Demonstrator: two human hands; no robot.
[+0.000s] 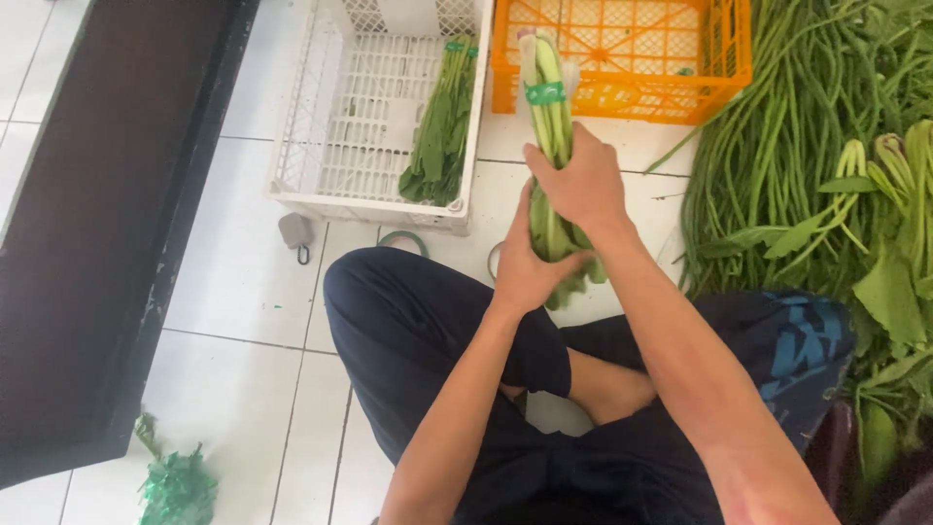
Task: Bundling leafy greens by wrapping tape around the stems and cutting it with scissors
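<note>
I hold a bunch of leafy greens [550, 117] upright over my lap, its pale stems pointing away from me and bound by a green tape band [545, 93]. My right hand [575, 180] grips the bunch around its middle. My left hand [525, 262] cups the leafy lower end from the left side. Another bound bunch of greens [442, 126] lies inside the white plastic crate [330, 165] just beyond my knees.
An orange crate [622, 92] stands beside the white one. A heap of long beans [777, 126] and loose leafy greens [894, 243] covers the floor at right. Tape rolls [403, 238] and a small grey object [294, 231] lie near the crate. Green scraps [175, 486] are at lower left beside a dark panel [97, 214].
</note>
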